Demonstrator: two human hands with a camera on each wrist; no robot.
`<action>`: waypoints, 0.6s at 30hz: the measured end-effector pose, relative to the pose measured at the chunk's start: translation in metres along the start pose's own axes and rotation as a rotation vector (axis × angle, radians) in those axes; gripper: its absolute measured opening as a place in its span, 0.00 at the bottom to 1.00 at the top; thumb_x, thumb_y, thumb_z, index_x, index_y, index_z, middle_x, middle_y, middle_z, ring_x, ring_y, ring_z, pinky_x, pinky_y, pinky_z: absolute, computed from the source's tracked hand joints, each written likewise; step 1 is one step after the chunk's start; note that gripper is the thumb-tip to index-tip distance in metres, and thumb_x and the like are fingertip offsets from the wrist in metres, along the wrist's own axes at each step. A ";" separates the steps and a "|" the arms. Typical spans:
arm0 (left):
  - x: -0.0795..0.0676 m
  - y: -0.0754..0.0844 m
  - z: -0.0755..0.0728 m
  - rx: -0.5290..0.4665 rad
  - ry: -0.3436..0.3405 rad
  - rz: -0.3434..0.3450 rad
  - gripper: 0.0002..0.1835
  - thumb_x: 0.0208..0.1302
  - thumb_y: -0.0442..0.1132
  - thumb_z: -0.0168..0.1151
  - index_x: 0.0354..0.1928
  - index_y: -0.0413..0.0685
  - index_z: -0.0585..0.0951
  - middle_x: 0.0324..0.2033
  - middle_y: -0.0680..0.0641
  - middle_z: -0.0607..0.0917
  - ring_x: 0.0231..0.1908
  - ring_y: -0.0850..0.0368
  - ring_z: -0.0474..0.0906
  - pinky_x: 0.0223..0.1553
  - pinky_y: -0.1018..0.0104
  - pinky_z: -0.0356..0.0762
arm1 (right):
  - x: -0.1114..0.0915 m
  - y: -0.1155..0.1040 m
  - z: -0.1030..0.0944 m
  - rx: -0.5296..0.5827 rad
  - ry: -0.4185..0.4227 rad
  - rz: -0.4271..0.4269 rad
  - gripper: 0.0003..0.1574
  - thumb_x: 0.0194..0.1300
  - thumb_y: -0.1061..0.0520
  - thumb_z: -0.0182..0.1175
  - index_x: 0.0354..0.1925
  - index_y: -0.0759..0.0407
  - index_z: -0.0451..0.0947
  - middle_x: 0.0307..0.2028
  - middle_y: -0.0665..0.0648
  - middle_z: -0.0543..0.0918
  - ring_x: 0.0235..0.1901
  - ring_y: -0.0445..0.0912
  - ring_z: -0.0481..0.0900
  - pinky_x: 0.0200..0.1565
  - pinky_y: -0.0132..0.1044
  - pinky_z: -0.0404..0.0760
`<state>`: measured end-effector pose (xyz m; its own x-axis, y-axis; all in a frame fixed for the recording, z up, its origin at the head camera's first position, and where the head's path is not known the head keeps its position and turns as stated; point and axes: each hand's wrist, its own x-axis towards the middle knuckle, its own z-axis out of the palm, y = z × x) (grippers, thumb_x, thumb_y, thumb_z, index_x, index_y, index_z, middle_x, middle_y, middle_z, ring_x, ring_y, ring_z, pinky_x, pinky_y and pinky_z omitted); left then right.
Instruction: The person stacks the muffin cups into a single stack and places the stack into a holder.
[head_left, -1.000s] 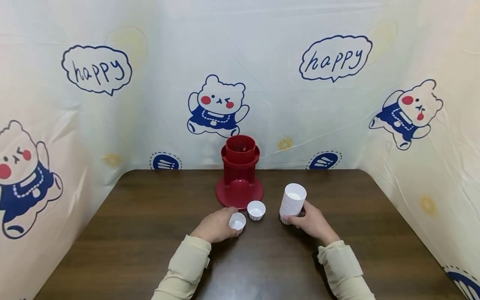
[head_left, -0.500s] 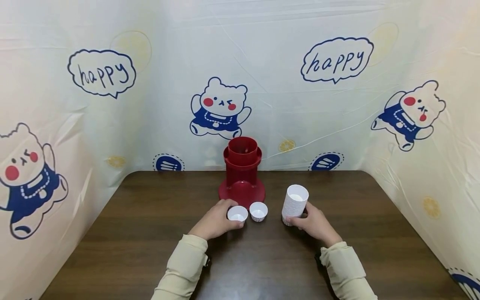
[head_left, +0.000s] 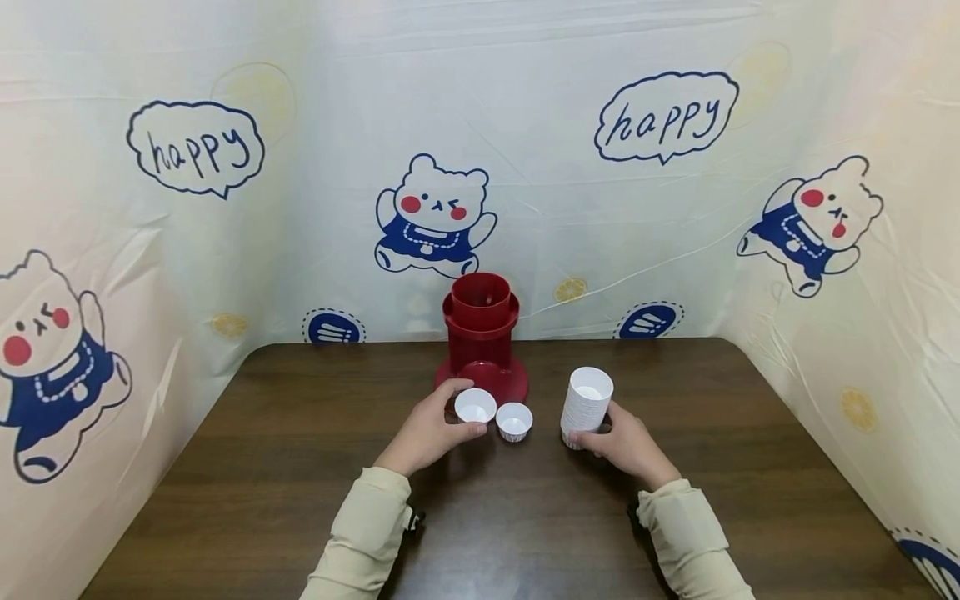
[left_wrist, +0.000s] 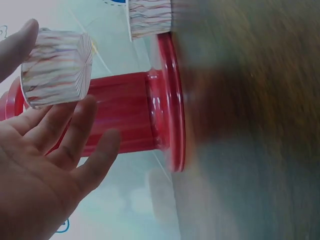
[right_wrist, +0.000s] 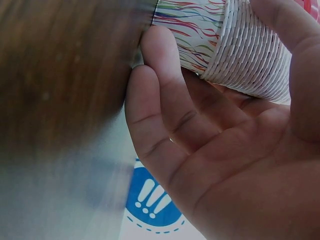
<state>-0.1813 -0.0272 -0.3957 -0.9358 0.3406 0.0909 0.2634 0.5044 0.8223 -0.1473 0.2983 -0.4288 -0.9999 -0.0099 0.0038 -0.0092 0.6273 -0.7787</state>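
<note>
My left hand (head_left: 429, 429) pinches a white paper baking cup (head_left: 476, 406) between thumb and fingers, raised off the table in front of the red plastic holder (head_left: 481, 333). Wavy coloured stripes mark the cup's side in the left wrist view, where the left palm (left_wrist: 35, 165) faces the camera. A second baking cup (head_left: 514, 422) stands on the table just right of the held one. On the right, a tall stack of nested baking cups (head_left: 587, 400) stands upright, and my right hand (head_left: 630, 446) holds it low down, thumb in front, fingers curled round the striped bottom cup (right_wrist: 192, 30).
The holder has a round base (head_left: 510, 383) and an open tube top, and stands near the back edge of the brown wooden table (head_left: 300, 417). A printed cloth (head_left: 555, 200) hangs behind the table and along both sides.
The left hand has lifted its baking cup from the table and moved it away from me, toward the red holder. The right hand and the stack stay where they were.
</note>
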 end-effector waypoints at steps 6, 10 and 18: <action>0.002 0.006 0.001 -0.026 0.033 -0.001 0.34 0.57 0.45 0.77 0.66 0.55 0.76 0.55 0.49 0.80 0.51 0.49 0.75 0.51 0.51 0.76 | 0.000 0.002 -0.002 -0.017 0.007 -0.012 0.40 0.56 0.47 0.77 0.58 0.66 0.73 0.43 0.61 0.84 0.30 0.47 0.80 0.33 0.41 0.81; 0.004 0.010 0.002 -0.069 0.047 0.009 0.33 0.57 0.45 0.77 0.66 0.57 0.78 0.58 0.48 0.80 0.56 0.48 0.73 0.55 0.46 0.74 | 0.001 0.002 -0.002 -0.012 0.009 -0.006 0.39 0.56 0.47 0.77 0.57 0.65 0.73 0.43 0.61 0.84 0.30 0.47 0.81 0.33 0.42 0.81; 0.008 0.020 0.009 -0.068 0.031 0.047 0.33 0.57 0.45 0.76 0.66 0.55 0.78 0.58 0.48 0.80 0.58 0.47 0.72 0.57 0.43 0.72 | 0.001 0.003 0.000 0.007 0.007 0.003 0.41 0.55 0.47 0.77 0.58 0.66 0.73 0.45 0.62 0.83 0.33 0.49 0.81 0.33 0.41 0.82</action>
<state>-0.1816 -0.0066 -0.3834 -0.9298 0.3376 0.1468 0.2918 0.4329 0.8529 -0.1488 0.3005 -0.4309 -1.0000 -0.0022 0.0057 -0.0059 0.6215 -0.7834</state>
